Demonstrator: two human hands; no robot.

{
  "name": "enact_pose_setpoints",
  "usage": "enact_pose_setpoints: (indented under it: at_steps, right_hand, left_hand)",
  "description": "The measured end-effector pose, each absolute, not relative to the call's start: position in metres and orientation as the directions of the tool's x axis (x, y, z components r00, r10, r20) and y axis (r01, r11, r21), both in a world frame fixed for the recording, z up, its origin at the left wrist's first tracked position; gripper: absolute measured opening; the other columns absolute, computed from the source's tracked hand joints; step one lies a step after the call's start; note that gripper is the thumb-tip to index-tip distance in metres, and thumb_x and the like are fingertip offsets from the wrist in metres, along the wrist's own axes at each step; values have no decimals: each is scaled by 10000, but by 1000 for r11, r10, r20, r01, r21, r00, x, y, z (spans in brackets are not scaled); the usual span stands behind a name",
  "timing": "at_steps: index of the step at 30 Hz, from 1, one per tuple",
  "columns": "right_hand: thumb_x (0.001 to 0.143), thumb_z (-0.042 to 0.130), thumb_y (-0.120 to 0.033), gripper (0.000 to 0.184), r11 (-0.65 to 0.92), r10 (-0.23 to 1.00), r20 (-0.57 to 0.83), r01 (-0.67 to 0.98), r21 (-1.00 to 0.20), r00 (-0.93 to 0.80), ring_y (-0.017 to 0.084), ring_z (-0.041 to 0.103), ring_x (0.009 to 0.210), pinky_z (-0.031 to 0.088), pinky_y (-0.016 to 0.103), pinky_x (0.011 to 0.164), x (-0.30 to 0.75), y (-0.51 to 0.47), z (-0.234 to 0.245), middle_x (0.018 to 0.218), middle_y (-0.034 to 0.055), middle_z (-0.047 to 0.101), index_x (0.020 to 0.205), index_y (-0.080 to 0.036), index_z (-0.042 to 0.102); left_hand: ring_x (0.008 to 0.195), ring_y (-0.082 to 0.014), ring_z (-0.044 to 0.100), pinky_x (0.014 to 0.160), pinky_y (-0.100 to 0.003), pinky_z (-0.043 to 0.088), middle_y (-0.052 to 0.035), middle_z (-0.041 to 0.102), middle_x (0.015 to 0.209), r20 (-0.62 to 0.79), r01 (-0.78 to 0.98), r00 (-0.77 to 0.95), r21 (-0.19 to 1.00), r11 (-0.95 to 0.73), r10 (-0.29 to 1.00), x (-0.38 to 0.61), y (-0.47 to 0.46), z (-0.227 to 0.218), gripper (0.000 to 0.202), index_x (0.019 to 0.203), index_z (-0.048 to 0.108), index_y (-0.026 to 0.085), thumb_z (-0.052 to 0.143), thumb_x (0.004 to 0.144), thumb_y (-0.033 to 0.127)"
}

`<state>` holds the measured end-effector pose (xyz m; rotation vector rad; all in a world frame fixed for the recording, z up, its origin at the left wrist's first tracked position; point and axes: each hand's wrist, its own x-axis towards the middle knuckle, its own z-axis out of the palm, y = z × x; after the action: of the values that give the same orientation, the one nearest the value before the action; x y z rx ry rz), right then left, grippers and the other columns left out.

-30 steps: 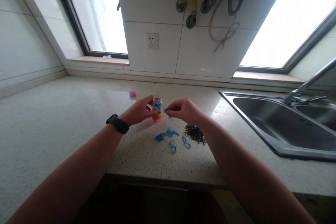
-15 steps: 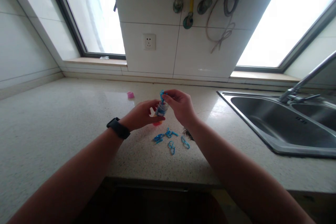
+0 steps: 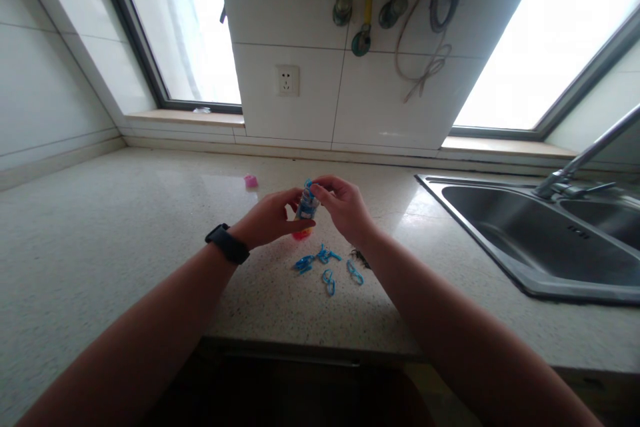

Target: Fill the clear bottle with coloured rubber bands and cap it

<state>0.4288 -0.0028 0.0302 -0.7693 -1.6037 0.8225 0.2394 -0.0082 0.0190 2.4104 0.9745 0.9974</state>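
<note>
In the head view, my left hand [image 3: 274, 219] is wrapped round a small clear bottle [image 3: 306, 208], held tilted just above the counter. Red and yellow bits show at the bottle's lower end, and something blue shows through its side. At the mouth, my right hand [image 3: 345, 207] pinches a blue rubber band [image 3: 309, 184], part of which sits in the opening. Several more blue rubber bands [image 3: 329, 280] lie loose on the counter below my hands. Beside my right wrist is a small dark pile [image 3: 361, 257], partly hidden by the forearm.
A pink cap [image 3: 251, 181] lies on the speckled counter [image 3: 150, 233], left of and behind my hands. To the right is a steel sink [image 3: 505, 227] with a faucet [image 3: 560, 177]. Behind are a tiled wall, a socket [image 3: 288, 81] and hose fittings.
The blue rubber band has gone lower into the bottle's mouth, with less of it standing above the rim. My right fingers have come down slightly with it.
</note>
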Motion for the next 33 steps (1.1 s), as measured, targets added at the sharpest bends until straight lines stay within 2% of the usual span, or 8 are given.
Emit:
enact_pose_setpoints:
  at_steps: [6,15,17,19,22,24,29,33]
  right_hand:
    - [885,592,-434,297,592,803,571,117,-797,-172,130,574,762,457,264,685,432,-2,31,868,51,650,871,-154,691]
    - [966,451,-396,365,664,747,610,241,-708,-265,151,573,919,450,267,735,442,-8,40,1034,80,624,873,-173,725]
    - [972,441,-410,378,670,742,614,254,-698,-270,146,564,895,442,267,719,448,-8,44,1047,80,623,880,-172,719]
    - [963,459,-412,352,648,761,592,288,-705,-265,133,537,798,423,268,681,458,-8,49,952,67,633,898,-166,701]
    - [917,547,-407,283,593,804,478,411,-692,-355,116,467,668,380,263,616,480,-9,57,760,23,600,904,-156,677]
    - [888,596,-378,245,585,803,356,512,-629,-478,114,474,666,380,262,619,495,-10,62,740,17,599,902,-149,683]
    - [808,685,-267,202,610,673,-153,660,-438,-724,131,569,747,420,261,680,513,-14,64,841,35,673,975,-170,745]
    - [723,755,-172,299,663,579,-306,655,-362,-755,151,593,862,432,264,764,509,-20,62,956,45,683,1020,-200,761]
  left_hand:
    - [790,-143,588,616,-245,468,-46,658,955,490,461,523,525,-715,697,239,-7,18,403,1138,622,190,734,818,406]
    - [746,-130,584,612,-244,465,-39,651,929,475,486,518,521,-702,711,237,-7,18,427,1143,615,186,735,815,433]
    - [736,-129,580,616,-247,468,-41,650,923,479,487,510,524,-699,715,237,-7,18,442,1151,615,180,735,813,439]
    - [742,-132,584,624,-250,471,-46,650,925,478,490,505,526,-695,719,236,-7,17,456,1159,614,173,733,815,447]
    - [721,-126,578,619,-250,470,-53,649,932,463,503,504,529,-683,729,234,-6,16,460,1146,619,162,730,817,464]
    - [690,-115,564,610,-248,468,-52,647,936,456,511,501,530,-677,736,232,-6,17,473,1157,615,162,726,819,474]
    - [710,-118,565,614,-248,478,-47,635,933,445,525,492,534,-663,748,229,-3,17,491,1154,611,160,723,818,500]
    - [731,-124,575,620,-251,482,-47,633,934,442,532,488,533,-658,753,227,-1,16,483,1138,611,160,725,818,503]
